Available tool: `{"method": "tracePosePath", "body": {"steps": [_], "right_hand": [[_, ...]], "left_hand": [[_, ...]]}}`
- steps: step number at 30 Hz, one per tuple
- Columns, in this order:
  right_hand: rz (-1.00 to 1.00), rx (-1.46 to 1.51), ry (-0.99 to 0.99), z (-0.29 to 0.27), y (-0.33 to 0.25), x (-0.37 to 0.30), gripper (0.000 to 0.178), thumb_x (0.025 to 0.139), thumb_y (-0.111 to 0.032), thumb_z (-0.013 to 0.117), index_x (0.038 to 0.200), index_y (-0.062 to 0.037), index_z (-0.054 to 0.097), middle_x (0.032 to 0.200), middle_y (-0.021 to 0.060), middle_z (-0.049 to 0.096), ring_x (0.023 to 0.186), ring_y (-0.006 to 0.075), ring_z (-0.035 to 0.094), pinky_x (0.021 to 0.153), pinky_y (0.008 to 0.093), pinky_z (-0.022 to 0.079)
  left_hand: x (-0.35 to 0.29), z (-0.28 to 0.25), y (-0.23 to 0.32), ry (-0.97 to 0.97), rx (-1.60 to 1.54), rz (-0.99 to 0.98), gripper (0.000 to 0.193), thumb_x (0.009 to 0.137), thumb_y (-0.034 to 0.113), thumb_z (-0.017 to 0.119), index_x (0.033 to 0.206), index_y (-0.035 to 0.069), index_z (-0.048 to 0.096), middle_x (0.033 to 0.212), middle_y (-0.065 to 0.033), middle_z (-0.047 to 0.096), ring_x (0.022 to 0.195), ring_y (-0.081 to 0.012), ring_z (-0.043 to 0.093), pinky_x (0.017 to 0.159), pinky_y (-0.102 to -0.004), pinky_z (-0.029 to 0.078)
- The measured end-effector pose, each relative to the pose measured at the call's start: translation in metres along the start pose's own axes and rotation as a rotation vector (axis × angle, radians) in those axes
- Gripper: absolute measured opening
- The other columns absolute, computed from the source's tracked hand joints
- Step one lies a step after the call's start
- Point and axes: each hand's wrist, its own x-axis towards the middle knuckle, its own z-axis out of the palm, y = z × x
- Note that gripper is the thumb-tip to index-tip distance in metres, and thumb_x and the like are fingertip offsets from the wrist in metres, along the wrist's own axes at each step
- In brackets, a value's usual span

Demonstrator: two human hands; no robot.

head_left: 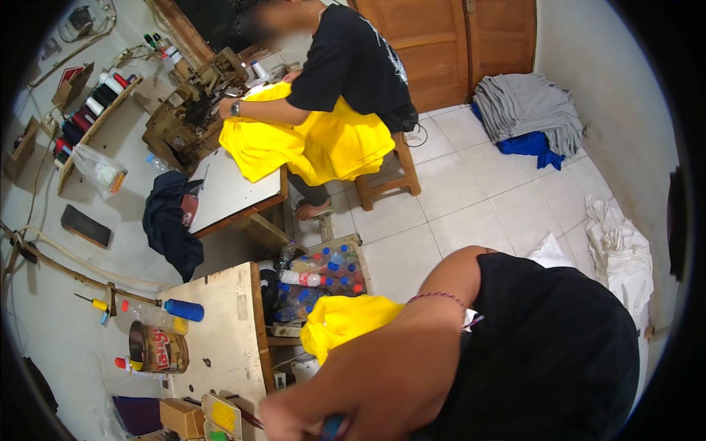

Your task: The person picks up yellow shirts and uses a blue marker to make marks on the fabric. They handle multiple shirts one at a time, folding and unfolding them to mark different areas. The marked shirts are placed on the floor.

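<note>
My right hand point(375, 382) is close to the camera at the lower middle, below a braided bracelet point(437, 295) on the wrist. Its fingers curl shut around a small dark-blue thing point(334, 426), mostly hidden and cut off by the lower edge, so its kind does not show. Behind the hand hangs a bright yellow cloth point(342, 323), partly covered by my arm. A wooden work table point(220, 316) stands to the left of my hand. My left hand is out of the picture.
A co-worker point(353, 66) on a wooden stool point(390, 180) handles yellow fabric point(323, 143) at a sewing machine point(184, 110). Capped plastic bottles point(323, 275) fill a crate. A tin point(158, 349) and blue thread cone point(184, 310) are on my table. Grey cloth point(526, 110) lies stacked far right.
</note>
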Motion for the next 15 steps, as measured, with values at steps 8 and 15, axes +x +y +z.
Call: {"method": "tracePosePath", "body": {"steps": [8, 15], "right_hand": [[0.315, -0.23, 0.398, -0.02, 0.07, -0.066, 0.028, 0.103, -0.007, 0.056, 0.13, -0.0076, 0.066, 0.102, 0.0055, 0.06, 0.097, 0.0153, 0.056, 0.085, 0.0307, 0.047], [0.7, -0.224, 0.578, 0.002, 0.141, -0.148, 0.038, 0.104, -0.022, 0.064, 0.138, -0.0062, 0.056, 0.107, 0.0078, 0.066, 0.101, 0.0165, 0.063, 0.092, 0.0326, 0.05]], "left_hand": [[0.021, -0.007, 0.017, -0.063, 0.097, -0.079, 0.108, 0.068, 0.049, 0.092, 0.157, 0.014, 0.042, 0.168, -0.0358, 0.005, 0.156, -0.0541, 0.005, 0.125, -0.0633, 0.016], [0.025, 0.0, 0.009, -0.106, 0.074, -0.088, 0.107, 0.068, 0.043, 0.094, 0.157, 0.013, 0.042, 0.167, -0.0385, 0.003, 0.156, -0.054, 0.001, 0.124, -0.0643, 0.012]]}}
